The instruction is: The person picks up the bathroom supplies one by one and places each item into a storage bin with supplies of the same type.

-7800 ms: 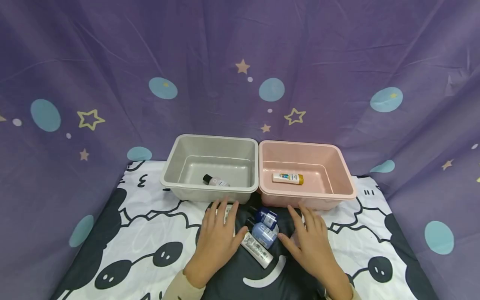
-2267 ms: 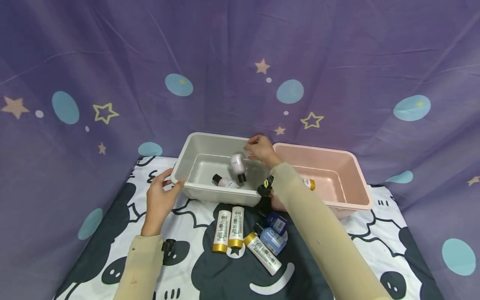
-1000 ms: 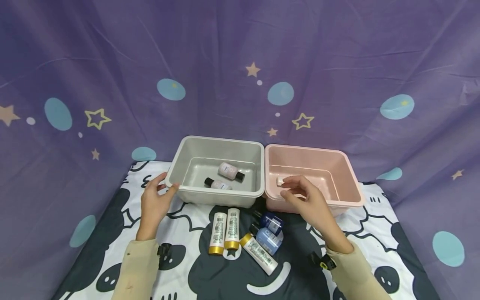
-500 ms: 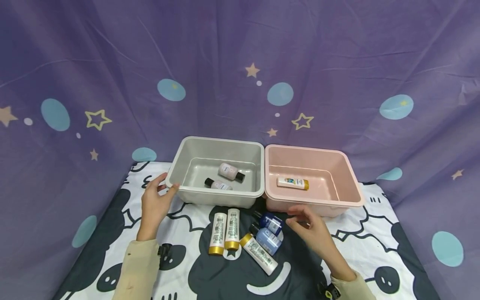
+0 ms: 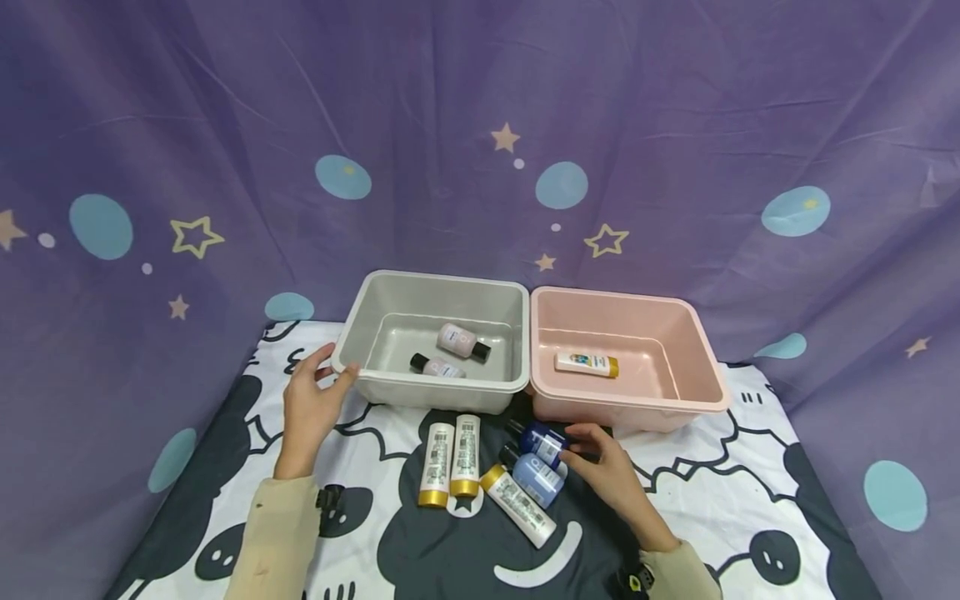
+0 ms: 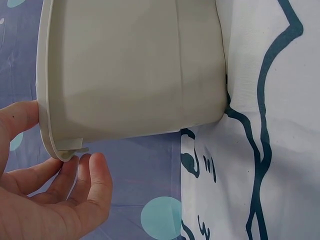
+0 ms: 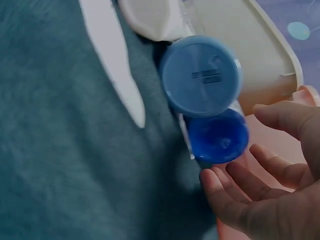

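Note:
My left hand (image 5: 310, 410) holds the left front corner of the light grey plastic bin (image 5: 431, 389); in the left wrist view its thumb (image 6: 20, 117) lies against the rim and the fingers bend at the corner. Two pale pink bottles (image 5: 459, 342) with black caps lie inside that bin. Just right of a dark blue bottle (image 5: 543, 443), my right hand (image 5: 611, 475) hovers with thumb and fingers spread apart. The right wrist view shows the dark blue bottle's base (image 7: 220, 135) between thumb and fingers, none visibly gripping it. Touching it lies a light blue bottle (image 5: 537, 481).
A pink bin (image 5: 630, 406) stands right of the grey one, with a white gold-capped tube (image 5: 587, 364) inside. Three more white gold-capped tubes (image 5: 519, 506) lie on the sheep-print cloth (image 5: 442, 558). A purple curtain (image 5: 450, 108) hangs behind.
A second pink bottle has gone from my right hand into the grey bin. My right hand then came back over the pink bin, down to the dark blue bottle. The left hand stays at the corner.

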The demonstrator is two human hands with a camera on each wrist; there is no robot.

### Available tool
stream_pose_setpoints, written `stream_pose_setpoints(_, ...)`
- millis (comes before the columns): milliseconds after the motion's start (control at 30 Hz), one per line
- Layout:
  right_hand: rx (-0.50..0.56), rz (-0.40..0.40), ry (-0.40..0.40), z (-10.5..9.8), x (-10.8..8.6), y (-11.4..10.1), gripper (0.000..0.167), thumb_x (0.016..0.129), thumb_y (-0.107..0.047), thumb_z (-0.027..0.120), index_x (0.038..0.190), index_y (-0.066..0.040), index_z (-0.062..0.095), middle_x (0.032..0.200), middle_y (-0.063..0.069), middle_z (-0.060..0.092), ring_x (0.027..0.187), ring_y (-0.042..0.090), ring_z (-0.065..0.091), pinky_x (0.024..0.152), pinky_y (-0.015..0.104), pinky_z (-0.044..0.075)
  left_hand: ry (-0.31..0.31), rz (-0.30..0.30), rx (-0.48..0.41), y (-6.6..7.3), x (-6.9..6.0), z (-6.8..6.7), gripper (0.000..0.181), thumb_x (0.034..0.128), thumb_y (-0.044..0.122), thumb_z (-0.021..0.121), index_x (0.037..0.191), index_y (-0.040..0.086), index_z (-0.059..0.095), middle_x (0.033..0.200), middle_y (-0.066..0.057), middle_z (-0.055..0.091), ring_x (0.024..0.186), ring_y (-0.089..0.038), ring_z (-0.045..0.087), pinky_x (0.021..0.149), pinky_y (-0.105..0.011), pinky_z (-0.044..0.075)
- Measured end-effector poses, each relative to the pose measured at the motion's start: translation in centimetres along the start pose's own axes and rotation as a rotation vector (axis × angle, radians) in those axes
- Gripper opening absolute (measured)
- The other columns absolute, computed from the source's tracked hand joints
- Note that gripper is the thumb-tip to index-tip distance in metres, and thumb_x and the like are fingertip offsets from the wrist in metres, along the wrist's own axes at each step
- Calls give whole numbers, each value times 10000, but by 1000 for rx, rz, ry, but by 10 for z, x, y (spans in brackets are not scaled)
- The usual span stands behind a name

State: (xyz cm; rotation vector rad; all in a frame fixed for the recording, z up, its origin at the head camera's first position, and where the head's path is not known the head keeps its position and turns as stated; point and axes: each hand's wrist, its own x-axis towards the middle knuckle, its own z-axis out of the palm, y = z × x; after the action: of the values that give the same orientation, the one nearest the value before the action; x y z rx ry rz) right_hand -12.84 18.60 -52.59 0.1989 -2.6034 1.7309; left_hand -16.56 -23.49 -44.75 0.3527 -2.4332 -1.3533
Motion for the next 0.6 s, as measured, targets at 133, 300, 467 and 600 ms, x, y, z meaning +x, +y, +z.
stream_pose_setpoints(133, 7, 15, -24, 5, 4, 11, 392, 845, -69, 808, 1202, -16, 656, 1216, 125, 643, 1023, 300, 650, 912, 456, 516, 0, 1, 1, 0, 0, 0, 590, 959, 259, 693, 1460, 21, 495, 1447, -192, 469, 1216, -350, 547, 849, -409, 525)
stream_pose_setpoints(300, 4, 11, -55, 9, 8, 11, 427, 839, -87, 815, 1224, -14, 645, 1207, 142, 653, 1034, 288, 639, 923, 488, 502, 2, 2, 6, -1, 0, 0, 590, 958, 266, 694, 1460, 27, 499, 1445, -188, 472, 1211, -345, 549, 817, -349, 520)
stream_pose_setpoints(467, -15, 8, -76, 11, 10, 12, 445, 827, -80, 822, 1232, -27, 642, 1181, 127, 663, 1047, 294, 645, 911, 495, 510, 0, -8, 7, -1, 0, 0, 589, 956, 258, 697, 1464, 36, 498, 1450, -185, 469, 1214, -340, 542, 804, -327, 510)
stream_pose_setpoints(600, -10, 9, -82, 12, 10, 12, 454, 823, -77, 826, 1234, -30, 639, 1161, 126, 674, 1063, 298, 650, 890, 484, 522, -3, -11, 4, -1, 0, -1, 590, 956, 258, 698, 1466, 39, 497, 1454, -181, 467, 1216, -338, 540, 782, -269, 495)
